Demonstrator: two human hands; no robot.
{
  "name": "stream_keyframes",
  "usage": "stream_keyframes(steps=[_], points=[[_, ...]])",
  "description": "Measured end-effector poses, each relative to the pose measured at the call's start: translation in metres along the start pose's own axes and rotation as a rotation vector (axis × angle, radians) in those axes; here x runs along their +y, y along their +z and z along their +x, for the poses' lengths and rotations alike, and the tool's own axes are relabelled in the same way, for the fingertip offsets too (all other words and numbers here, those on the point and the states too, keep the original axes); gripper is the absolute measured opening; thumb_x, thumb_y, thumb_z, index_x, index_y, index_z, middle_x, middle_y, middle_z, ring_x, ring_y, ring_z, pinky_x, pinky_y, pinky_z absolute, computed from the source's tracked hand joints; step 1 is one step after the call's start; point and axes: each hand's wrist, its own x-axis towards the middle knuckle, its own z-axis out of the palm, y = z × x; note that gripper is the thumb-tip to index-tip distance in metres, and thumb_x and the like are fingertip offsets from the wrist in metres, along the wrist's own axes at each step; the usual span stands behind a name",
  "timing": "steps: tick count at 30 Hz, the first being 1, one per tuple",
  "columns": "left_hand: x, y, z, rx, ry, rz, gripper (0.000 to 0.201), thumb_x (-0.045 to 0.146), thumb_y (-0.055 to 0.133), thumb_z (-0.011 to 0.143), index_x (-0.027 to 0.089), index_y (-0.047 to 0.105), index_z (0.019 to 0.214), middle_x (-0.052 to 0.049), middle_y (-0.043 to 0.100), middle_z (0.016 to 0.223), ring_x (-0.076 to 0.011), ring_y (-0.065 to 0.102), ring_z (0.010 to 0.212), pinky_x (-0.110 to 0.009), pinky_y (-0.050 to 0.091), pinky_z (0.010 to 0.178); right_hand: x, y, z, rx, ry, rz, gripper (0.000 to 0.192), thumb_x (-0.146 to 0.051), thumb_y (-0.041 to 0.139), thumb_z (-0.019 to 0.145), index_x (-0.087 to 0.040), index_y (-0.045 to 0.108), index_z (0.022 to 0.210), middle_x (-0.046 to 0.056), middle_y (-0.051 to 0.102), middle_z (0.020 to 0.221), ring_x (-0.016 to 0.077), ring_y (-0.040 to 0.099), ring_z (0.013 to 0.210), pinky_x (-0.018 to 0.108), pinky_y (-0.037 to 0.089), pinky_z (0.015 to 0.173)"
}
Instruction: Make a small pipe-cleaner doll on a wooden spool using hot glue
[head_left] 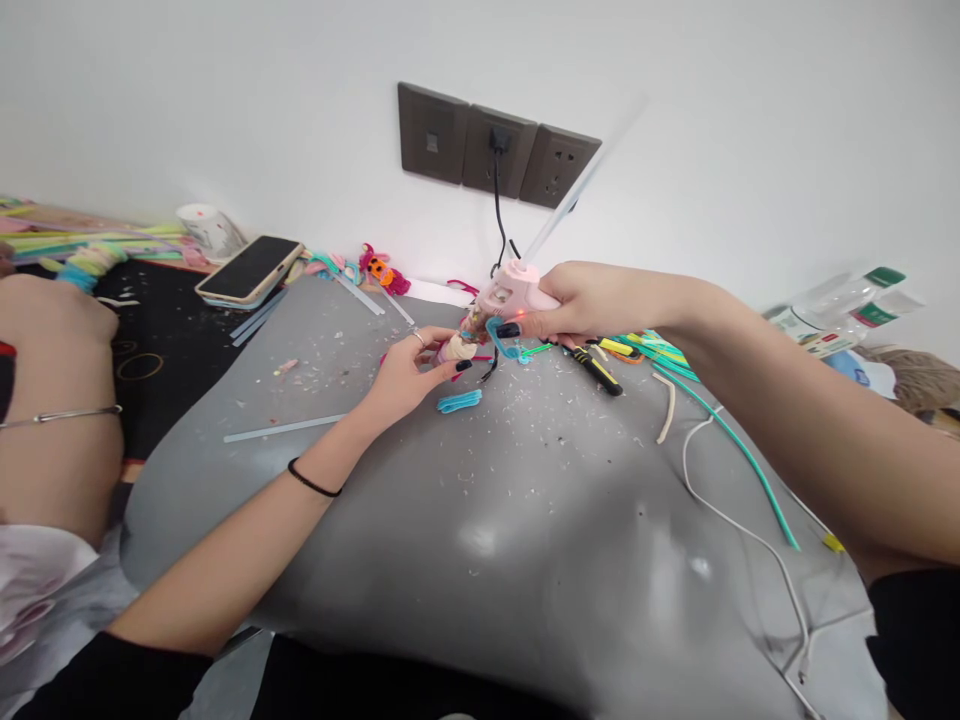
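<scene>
My right hand (581, 300) grips a pink glue gun (510, 290) with a clear glue stick poking out of its back; its nozzle points down-left at a small craft piece. My left hand (409, 375) pinches that small pink-and-cream craft piece (456, 348) between thumb and fingers, just above the grey mat (525, 520). A blue fuzzy loop (504, 342) hangs by the nozzle. A folded blue pipe cleaner (459, 401) lies on the mat just below the hands.
A phone (250, 268) and white cup (208, 228) sit at back left beside colourful sticks (90, 245). Another person's arm (52, 400) is at far left. A black-yellow tool (596, 368), teal stick (739, 450), white cable (750, 535), clear glue stick (281, 429) and wall sockets (495, 148) surround the mat.
</scene>
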Motion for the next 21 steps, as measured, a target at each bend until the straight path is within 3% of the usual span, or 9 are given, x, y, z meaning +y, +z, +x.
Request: stream_keyframes(steps=[21], points=[[0.0012, -0.0003, -0.0011, 0.006, 0.019, 0.024, 0.044, 0.043, 0.078, 0.077, 0.022, 0.073, 0.115, -0.008, 0.077, 0.116, -0.0264, 0.070, 0.108, -0.041, 0.056, 0.097, -0.0035, -0.0018, -0.0002, 0.019, 0.016, -0.019, 0.049, -0.057, 0.064, 0.094, -0.021, 0.049, 0.064, -0.002, 0.044, 0.058, 0.0121, 0.042, 0.057, 0.030, 0.027, 0.054]])
